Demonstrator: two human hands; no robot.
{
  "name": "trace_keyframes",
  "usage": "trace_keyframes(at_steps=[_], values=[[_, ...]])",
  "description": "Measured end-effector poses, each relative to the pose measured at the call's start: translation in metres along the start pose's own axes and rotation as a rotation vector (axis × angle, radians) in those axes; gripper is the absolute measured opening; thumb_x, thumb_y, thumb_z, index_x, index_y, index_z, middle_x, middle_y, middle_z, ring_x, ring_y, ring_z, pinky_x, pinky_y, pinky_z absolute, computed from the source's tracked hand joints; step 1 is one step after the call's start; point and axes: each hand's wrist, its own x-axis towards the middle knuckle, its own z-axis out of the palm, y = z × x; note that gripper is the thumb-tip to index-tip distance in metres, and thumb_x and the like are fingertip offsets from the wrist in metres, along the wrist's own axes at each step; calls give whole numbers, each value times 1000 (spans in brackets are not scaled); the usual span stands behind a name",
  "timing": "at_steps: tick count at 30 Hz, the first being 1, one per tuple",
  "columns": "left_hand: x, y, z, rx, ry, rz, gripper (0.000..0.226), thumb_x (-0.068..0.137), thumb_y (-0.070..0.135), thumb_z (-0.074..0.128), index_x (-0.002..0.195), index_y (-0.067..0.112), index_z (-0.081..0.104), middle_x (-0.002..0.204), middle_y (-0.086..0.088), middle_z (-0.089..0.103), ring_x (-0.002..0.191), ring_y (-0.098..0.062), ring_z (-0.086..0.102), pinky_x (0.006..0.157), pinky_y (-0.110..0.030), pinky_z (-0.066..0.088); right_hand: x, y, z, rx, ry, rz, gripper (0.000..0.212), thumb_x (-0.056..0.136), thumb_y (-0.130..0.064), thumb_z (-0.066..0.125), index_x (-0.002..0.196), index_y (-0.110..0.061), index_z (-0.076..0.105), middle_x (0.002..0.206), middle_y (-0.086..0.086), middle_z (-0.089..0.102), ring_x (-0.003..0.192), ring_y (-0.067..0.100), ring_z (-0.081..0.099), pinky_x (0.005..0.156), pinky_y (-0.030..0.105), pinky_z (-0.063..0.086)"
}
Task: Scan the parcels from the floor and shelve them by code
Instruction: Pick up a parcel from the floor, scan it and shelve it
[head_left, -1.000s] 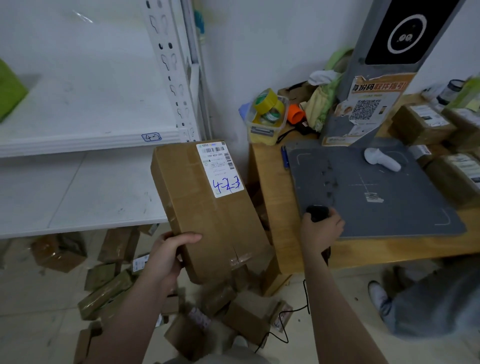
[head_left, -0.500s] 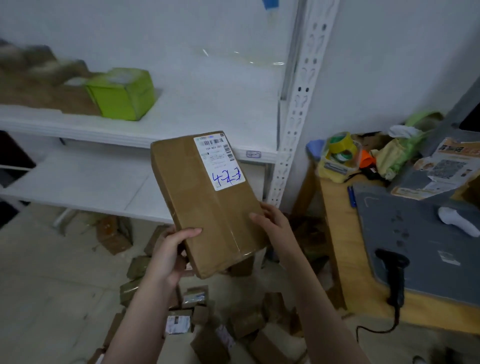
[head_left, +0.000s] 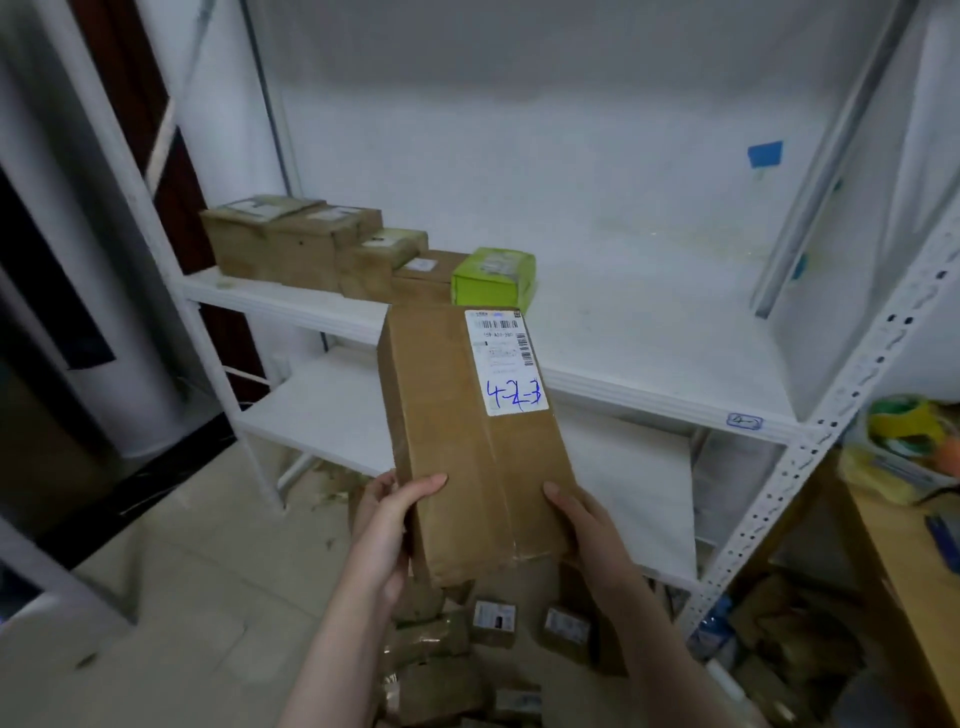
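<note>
Sticker: a white sticker (head_left: 506, 361) sits at the far right corner of the top face of the parcel (head_left: 467, 467). It carries barcodes and small print that is too fine to read with certainty.
Handwriting: "4-2-3" in blue marker on the lower part of the sticker; the middle digit looks written over.
Tag: a small tag (head_left: 744, 421) is on the front edge of the upper board, near the right post. Its blue writing begins with "4-"; the rest is not clear.
Left hand: the left hand (head_left: 387, 525) grips the near left corner of the parcel, thumb on the top face, fingers round the side and under it.
Right hand: the right hand (head_left: 587, 525) grips the near right edge, thumb on the top face, the other fingers hidden below.
Parcel: long, brown cardboard, taped along the middle. It is held tilted in the air before the white shelf (head_left: 649, 332), its far end over the front edge of the upper board, just in front of the green box (head_left: 493, 280).
Upper board: left of the green box stands a row of brown boxes (head_left: 291, 244); their stickers are too blurred to read.
Floor: small parcels (head_left: 467, 649) lie in a heap below the hands.
</note>
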Motion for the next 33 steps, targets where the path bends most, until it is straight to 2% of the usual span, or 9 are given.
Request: trace_keyframes(at_steps=[3,5,7,11,14,18,21,25,33], values=[[24,22,-4,26,-27,23,81,58,37,89,129,11,62,113,-8,75,104,-25,71,80,-35,55,8,-14,20,-4,48,-52,44,89,-45,62,122,-16,62,106,2,74,87,15,74,66,32,60],[38,36,4,89,-33,58,82,66,43,87,136,12,56,120,-7,71,106,-24,69,80,-35,56,18,-24,26,17,96,-67,49,90,-47,62,126,-15,59,113,3,71,95,18,71,71,34,60],[49,44,18,155,-41,100,70,82,37,78,141,15,48,127,-5,65,108,-22,65,80,-33,55,29,-36,26,30,146,-79,48,92,-47,60,127,-14,57,115,3,68,99,19,68,78,41,59],[64,48,54,306,-97,204,57,93,32,68,143,21,44,132,-1,57,108,-14,59,72,-20,49,50,-63,17,69,245,-115,42,93,-48,59,124,-20,54,113,-1,63,98,18,63,71,38,55],[78,42,85,322,-121,258,46,96,25,66,138,18,51,128,2,62,104,-4,61,76,-14,50,68,-80,-2,130,321,-117,34,95,-47,58,118,-22,54,107,-3,63,94,18,62,65,35,53],[100,32,134,310,-109,326,35,100,18,60,134,18,54,116,10,63,103,-2,61,78,-8,49,92,-95,-41,125,377,-106,38,97,-50,54,118,-19,54,108,-1,61,93,18,61,66,36,55],[115,23,173,324,-99,369,36,101,14,55,137,17,53,125,4,62,110,-9,60,89,-15,47,110,-106,-74,95,398,-95,43,99,-50,51,122,-14,53,113,5,58,93,19,59,76,43,57],[135,8,220,429,-72,373,40,103,15,51,142,15,46,131,2,56,116,-14,54,97,-24,42,133,-114,-119,7,423,-84,49,101,-51,45,131,-12,50,122,8,53,107,28,55,91,52,55],[177,-35,258,859,-99,390,53,102,25,55,151,13,41,157,-11,32,144,-25,34,119,-32,27,170,-99,-166,-289,367,-67,43,102,-34,51,139,-12,49,122,6,57,108,25,55,96,47,51]])
